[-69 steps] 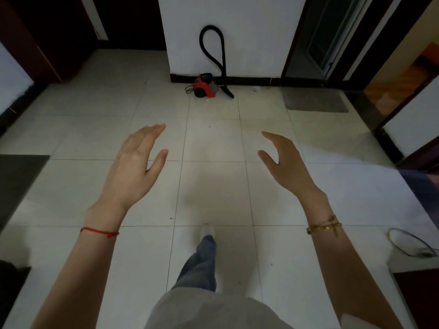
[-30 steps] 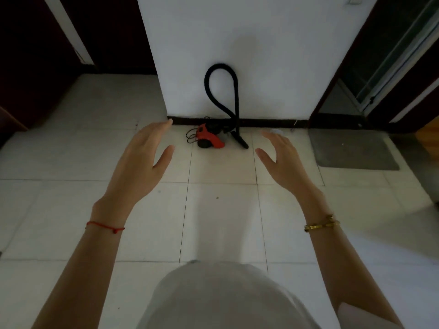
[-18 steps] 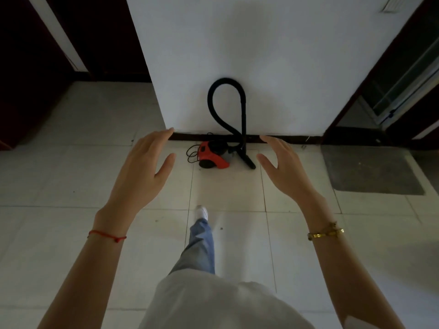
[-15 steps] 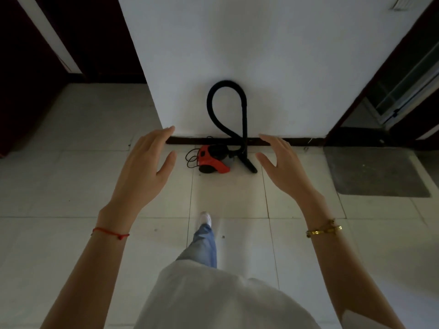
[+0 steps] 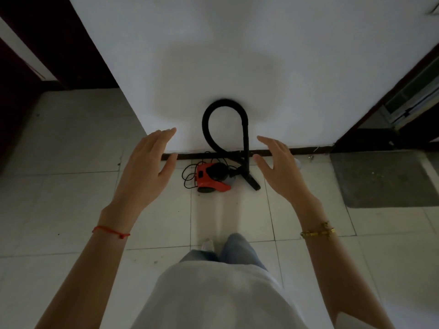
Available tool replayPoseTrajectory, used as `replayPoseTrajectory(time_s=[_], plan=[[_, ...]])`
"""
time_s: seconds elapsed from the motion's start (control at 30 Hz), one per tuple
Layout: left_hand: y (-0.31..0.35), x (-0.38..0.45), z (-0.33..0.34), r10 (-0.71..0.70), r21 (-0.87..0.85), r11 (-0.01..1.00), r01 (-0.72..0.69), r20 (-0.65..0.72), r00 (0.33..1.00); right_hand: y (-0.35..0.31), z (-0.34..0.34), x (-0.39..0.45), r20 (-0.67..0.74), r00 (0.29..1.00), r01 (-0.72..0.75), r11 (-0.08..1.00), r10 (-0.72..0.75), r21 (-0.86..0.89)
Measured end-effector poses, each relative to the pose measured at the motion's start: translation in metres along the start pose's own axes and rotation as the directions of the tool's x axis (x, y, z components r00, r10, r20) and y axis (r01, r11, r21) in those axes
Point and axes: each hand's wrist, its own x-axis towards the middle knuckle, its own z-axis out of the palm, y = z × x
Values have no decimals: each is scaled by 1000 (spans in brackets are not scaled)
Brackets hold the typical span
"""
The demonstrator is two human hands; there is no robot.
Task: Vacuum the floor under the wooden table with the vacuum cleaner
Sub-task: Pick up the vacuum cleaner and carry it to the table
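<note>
Right now your left hand (image 5: 145, 167) and right hand (image 5: 281, 168) are both held out in front of you with fingers straight and relaxed, each grip released and holding nothing, well apart from one another. Between them, farther off, the vacuum cleaner (image 5: 211, 178) sits on the tiled floor (image 5: 71, 186) at the foot of the white wall (image 5: 237, 55), its black hose (image 5: 224, 124) looping up against the wall and its cord (image 5: 188, 176) bunched just to its left. A grey mat (image 5: 380, 179) lies to the right.
</note>
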Motion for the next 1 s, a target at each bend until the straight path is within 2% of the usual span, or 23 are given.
replayPoseTrajectory(time_s=[0.33, 0.57, 0.77, 1.0], plan=[[-5, 80, 50, -43, -28, 999, 43, 1, 999, 54, 1, 84, 0, 1000, 9, 999, -9, -42], [-25, 123, 102, -50, -9, 999, 50, 33, 998, 104, 28, 130, 30, 1000, 0, 1000, 0, 3], [-71, 149, 177, -53, 32, 998, 50, 93, 994, 163, 91, 166, 85, 994, -79, 996, 76, 31], [-155, 158, 305, -33, 70, 997, 23, 138, 990, 244, 209, 199, 81, 992, -97, 995, 97, -4]])
